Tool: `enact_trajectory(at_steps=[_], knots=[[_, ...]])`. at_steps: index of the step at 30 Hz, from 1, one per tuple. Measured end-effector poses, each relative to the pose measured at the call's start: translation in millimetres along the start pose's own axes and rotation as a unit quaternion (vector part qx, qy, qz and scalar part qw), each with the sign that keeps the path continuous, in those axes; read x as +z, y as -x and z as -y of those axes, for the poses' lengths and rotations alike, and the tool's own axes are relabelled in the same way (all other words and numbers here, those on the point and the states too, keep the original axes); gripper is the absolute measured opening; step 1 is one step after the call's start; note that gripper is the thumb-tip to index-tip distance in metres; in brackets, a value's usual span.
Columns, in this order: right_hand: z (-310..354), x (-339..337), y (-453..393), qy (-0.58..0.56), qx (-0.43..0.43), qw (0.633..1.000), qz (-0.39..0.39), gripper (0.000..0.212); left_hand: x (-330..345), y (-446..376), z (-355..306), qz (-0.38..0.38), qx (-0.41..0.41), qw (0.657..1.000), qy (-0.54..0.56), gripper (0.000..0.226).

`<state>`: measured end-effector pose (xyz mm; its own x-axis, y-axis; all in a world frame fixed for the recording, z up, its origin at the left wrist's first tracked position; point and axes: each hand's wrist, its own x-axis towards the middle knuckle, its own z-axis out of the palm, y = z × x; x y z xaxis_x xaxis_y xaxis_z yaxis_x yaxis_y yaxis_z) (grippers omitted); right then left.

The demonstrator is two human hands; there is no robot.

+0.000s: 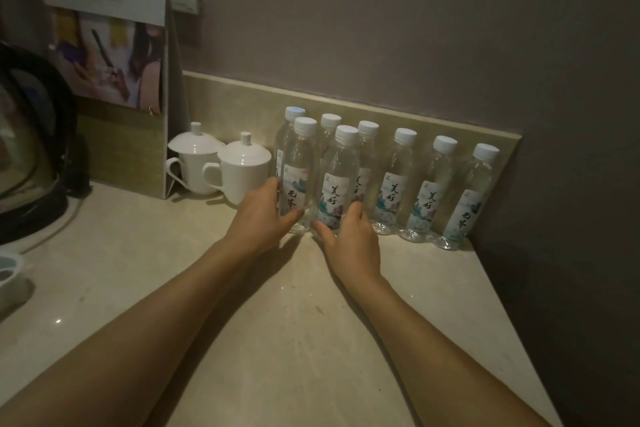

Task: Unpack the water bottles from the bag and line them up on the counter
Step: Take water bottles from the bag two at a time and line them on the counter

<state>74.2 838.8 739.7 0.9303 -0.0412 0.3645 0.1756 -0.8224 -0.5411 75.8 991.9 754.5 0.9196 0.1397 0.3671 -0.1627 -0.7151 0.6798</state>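
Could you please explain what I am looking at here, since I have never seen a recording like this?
There is no robot: a person wears a camera on the head, looking down at their own bare arms. The single picture is that head view. On the counter eight water bottles stand upright: six in a row along the back ledge, two in front. The left hand grips the front left bottle, the right hand grips the front right bottle. Left of them stand two lidded white cups, a card stand and a dark kettle. No bag is in view.
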Motion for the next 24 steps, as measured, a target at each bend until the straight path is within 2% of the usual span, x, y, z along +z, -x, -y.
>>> enact_trajectory(at_steps=[24], knots=[[1.5,0.3,-3.4,0.055,0.027,0.998,0.032,0.061,4.1,2.2,-1.4,-0.022,0.006,1.000,-0.006,0.045]])
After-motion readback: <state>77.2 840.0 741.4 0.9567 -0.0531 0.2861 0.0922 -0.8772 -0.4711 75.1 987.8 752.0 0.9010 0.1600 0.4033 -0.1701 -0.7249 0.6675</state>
